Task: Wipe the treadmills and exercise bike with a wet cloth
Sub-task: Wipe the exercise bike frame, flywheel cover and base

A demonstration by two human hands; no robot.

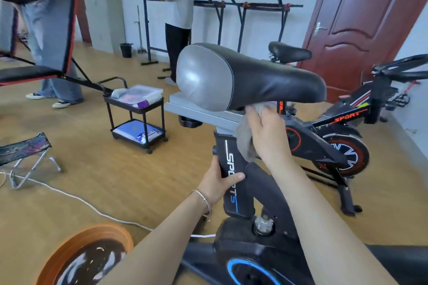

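Grey cloth (246,140) (crumpled) in right fingers (254,120) under saddle (250,76), left fingers (232,177) gripping seat post (231,169)

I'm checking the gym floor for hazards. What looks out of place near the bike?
A white cord trails loose across the wooden floor toward the bike's base, a possible trip risk. Nothing looks spilled or damaged.

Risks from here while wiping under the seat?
1. The white cord lies across the floor beside the bike: a possible trip hazard.
2. The orange basin sits close by and could get kicked over.
3. The cloth in the right hand dangles, so it may drip onto the seat post, which the left hand grips.
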